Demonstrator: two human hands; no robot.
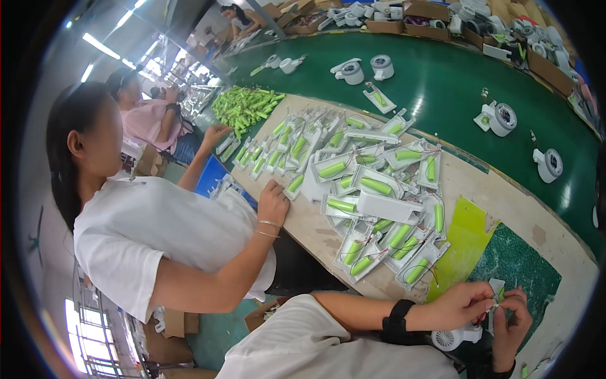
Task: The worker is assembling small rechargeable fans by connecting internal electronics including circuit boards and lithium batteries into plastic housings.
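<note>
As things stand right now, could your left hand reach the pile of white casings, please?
Probably yes: only the flat yellow sheet lies between the left hand and the pile, though that hand looks busy with a small part.

At lower right, our fingers [485, 306] partly hide the tiny pale piece [496, 306] between them; we cannot tell its kind. The lower edge crops our right forearm [504, 362]. At far right, the dark rim cuts a white part [594, 216]. Top left of centre, a distant worker [242, 26] looks too small for us to read the hands.
</note>
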